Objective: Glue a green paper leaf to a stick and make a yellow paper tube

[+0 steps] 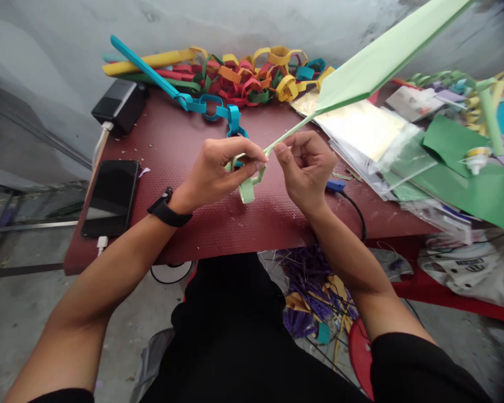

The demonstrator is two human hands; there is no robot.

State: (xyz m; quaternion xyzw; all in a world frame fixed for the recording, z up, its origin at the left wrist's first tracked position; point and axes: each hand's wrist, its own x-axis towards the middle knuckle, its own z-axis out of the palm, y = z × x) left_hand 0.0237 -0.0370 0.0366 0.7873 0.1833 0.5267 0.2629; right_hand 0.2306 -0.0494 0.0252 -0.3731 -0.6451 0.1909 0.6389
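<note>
Light green paper rings [247,191] hang beneath my left hand [218,170], whose thumb and fingers pinch them near the top. My right hand [307,168] has thumb and forefinger closed on a narrow light green paper strip [292,129] just to the right. That strip widens into a long folded light green sheet [369,73] that slants up to the upper right. Behind my left hand lies a blue paper chain [212,107], partly hidden by the fingers. A blue plug-like piece on a black cable [336,185] lies beside my right wrist.
Multicoloured paper chains [243,78] are heaped along the wall. On the left of the red table [185,240] are a phone [111,198] and a black power adapter [120,106]. Paper sheets, plastic sleeves and a small glue bottle [476,160] cover the right side.
</note>
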